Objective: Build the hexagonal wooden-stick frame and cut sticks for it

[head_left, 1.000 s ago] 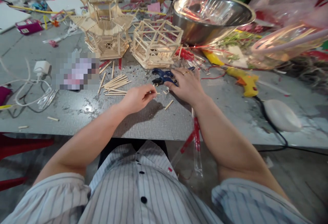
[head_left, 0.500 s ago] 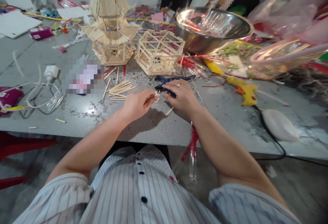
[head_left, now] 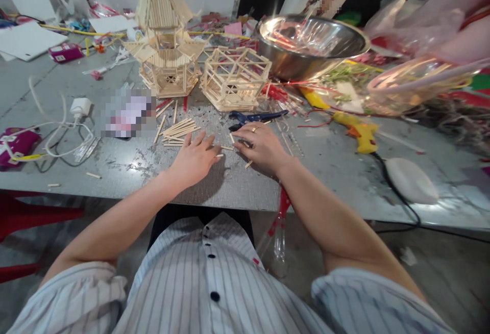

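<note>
In the head view my left hand [head_left: 196, 158] is spread just above the table, palm down. A short wooden stick [head_left: 219, 155] shows at its fingertips. My right hand [head_left: 262, 145], with a ring on one finger, is curled. A short light wooden stick [head_left: 231, 138] sits between its thumb and forefinger tips, seemingly pinched. Dark blue pliers [head_left: 264, 117] lie just beyond this hand, jaws leftward; the hand partly hides them. Another stick [head_left: 227, 148] lies between my hands. A fanned pile of wooden sticks [head_left: 179, 129] lies beyond my left hand.
A tiered stick pagoda [head_left: 167, 61] and a six-sided stick frame [head_left: 234, 81] stand behind. Right of them are a metal bowl [head_left: 302, 61] and a yellow glue gun [head_left: 360, 132] with a black cord. A white charger [head_left: 80, 106] with cable lies left.
My left hand has drawn back leftward from the pliers and opened from a pinch. My right hand has shifted slightly, and more of the pliers shows beside it.
</note>
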